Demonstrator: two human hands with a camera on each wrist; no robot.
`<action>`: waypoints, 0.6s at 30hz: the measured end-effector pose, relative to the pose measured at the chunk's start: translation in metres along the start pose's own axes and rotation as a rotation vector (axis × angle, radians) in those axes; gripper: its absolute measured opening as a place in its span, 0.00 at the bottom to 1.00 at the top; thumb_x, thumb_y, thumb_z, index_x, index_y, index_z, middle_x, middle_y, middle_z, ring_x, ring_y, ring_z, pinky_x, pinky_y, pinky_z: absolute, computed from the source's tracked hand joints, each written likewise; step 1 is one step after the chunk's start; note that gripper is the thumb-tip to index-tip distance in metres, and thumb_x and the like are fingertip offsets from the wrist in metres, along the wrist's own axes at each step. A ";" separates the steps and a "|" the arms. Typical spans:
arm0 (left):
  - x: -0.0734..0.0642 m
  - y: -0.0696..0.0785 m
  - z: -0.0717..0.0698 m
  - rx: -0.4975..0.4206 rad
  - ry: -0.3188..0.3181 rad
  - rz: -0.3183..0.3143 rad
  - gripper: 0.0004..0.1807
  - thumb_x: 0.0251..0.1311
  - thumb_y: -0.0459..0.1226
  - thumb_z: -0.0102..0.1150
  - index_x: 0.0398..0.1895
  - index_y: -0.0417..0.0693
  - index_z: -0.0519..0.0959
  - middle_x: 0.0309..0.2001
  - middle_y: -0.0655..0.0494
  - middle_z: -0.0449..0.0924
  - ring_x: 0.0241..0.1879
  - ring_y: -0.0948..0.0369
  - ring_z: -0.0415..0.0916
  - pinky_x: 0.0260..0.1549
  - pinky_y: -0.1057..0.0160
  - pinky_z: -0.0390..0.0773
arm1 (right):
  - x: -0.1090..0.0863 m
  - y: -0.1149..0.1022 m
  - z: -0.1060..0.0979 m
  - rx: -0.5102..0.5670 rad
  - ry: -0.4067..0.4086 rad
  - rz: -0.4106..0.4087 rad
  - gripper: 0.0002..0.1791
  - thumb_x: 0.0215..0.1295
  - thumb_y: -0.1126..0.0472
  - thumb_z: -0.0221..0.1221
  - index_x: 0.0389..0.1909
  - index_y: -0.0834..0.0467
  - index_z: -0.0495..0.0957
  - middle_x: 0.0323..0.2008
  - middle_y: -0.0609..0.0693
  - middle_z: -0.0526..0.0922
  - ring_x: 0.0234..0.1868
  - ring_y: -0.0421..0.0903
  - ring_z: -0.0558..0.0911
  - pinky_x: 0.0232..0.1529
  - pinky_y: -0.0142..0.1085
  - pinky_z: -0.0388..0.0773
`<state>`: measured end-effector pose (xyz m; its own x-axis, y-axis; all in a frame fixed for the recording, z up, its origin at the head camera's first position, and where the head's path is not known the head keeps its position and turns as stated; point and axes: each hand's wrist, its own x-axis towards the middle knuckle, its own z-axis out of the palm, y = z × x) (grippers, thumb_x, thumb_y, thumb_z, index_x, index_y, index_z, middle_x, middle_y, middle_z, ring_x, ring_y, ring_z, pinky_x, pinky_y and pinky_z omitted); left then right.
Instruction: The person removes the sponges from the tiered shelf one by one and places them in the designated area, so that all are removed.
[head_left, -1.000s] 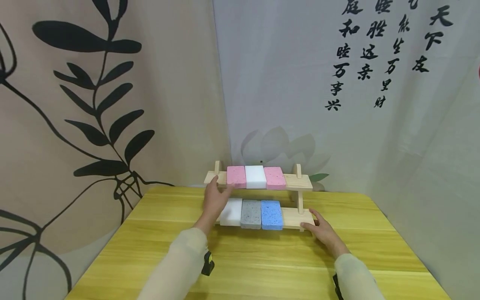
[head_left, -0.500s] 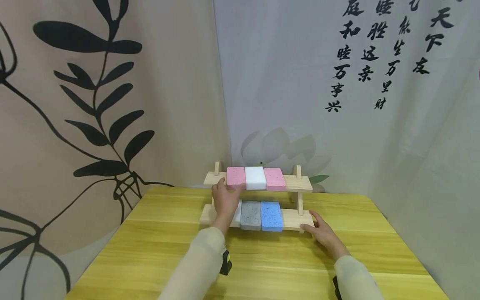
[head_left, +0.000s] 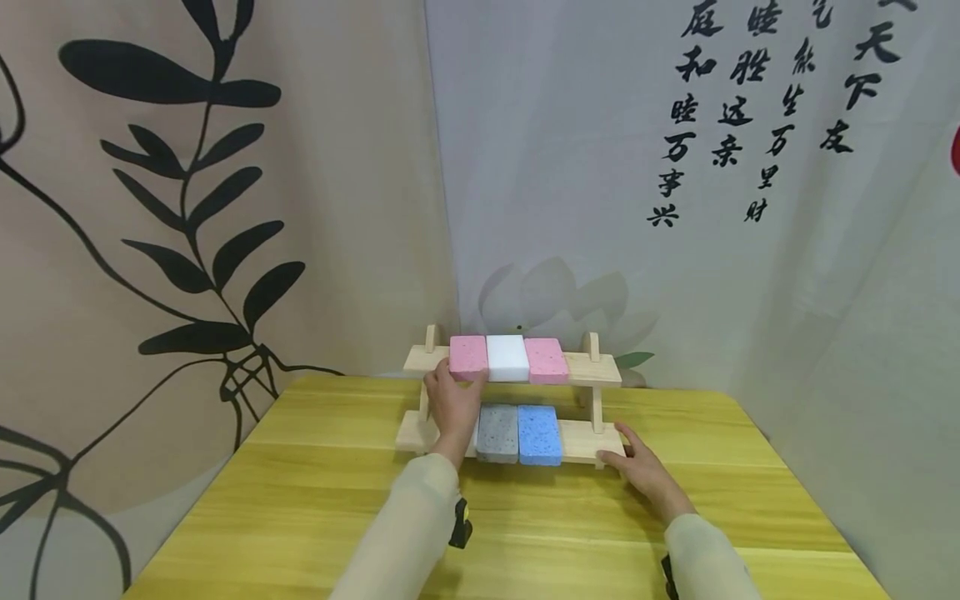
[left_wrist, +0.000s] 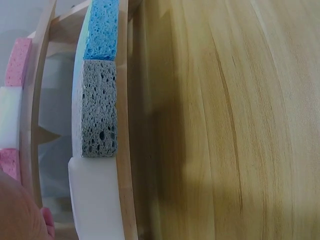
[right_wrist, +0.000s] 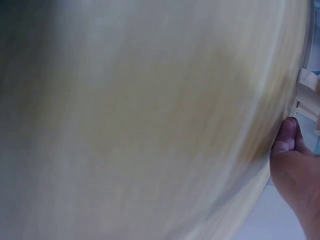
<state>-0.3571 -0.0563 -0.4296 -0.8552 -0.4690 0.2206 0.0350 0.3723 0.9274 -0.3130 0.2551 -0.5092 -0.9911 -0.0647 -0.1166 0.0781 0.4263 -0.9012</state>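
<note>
A two-tier wooden rack (head_left: 589,440) stands on the table. On its upper shelf sit a left pink sponge (head_left: 468,353), a white sponge (head_left: 507,358) and a right pink sponge (head_left: 547,360), side by side. Below are a grey sponge (head_left: 498,433), a blue sponge (head_left: 539,435) and a white sponge (left_wrist: 96,200) mostly hidden by my left arm in the head view. With my left hand (head_left: 454,404) I hold the left pink sponge at its front, thumb and fingers spanning its width. My right hand (head_left: 649,473) grips the lower shelf's right end.
The wood-grain table (head_left: 315,500) spreads around the rack. Close behind hangs a fabric backdrop (head_left: 360,208) with printed leaves and black characters. Rack uprights (head_left: 596,408) join the two shelves.
My left hand has moved right, from the upper shelf's left end to the left pink sponge. My right hand stays on the lower shelf's end; the view shifts slightly.
</note>
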 end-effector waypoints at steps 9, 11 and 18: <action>0.003 -0.003 -0.001 -0.006 0.015 -0.037 0.43 0.56 0.53 0.68 0.71 0.45 0.64 0.62 0.42 0.63 0.58 0.46 0.69 0.54 0.44 0.72 | -0.001 0.000 -0.001 -0.006 -0.004 -0.004 0.51 0.67 0.44 0.62 0.79 0.56 0.43 0.70 0.74 0.56 0.68 0.68 0.64 0.66 0.63 0.58; 0.003 -0.003 -0.001 -0.010 0.022 -0.032 0.42 0.56 0.53 0.68 0.70 0.44 0.64 0.62 0.41 0.64 0.58 0.46 0.69 0.53 0.44 0.73 | -0.002 0.000 -0.001 -0.010 -0.008 -0.006 0.51 0.67 0.43 0.61 0.79 0.56 0.42 0.71 0.74 0.56 0.68 0.69 0.62 0.66 0.63 0.58; 0.004 -0.003 0.001 0.010 0.012 -0.046 0.47 0.53 0.53 0.72 0.72 0.46 0.62 0.62 0.41 0.63 0.58 0.46 0.70 0.55 0.45 0.72 | 0.000 0.002 0.000 -0.012 0.000 -0.006 0.51 0.66 0.42 0.62 0.79 0.57 0.43 0.70 0.75 0.58 0.66 0.67 0.66 0.65 0.63 0.59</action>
<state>-0.3610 -0.0586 -0.4317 -0.8493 -0.4958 0.1814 -0.0097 0.3581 0.9336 -0.3128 0.2556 -0.5112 -0.9915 -0.0673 -0.1113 0.0711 0.4364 -0.8969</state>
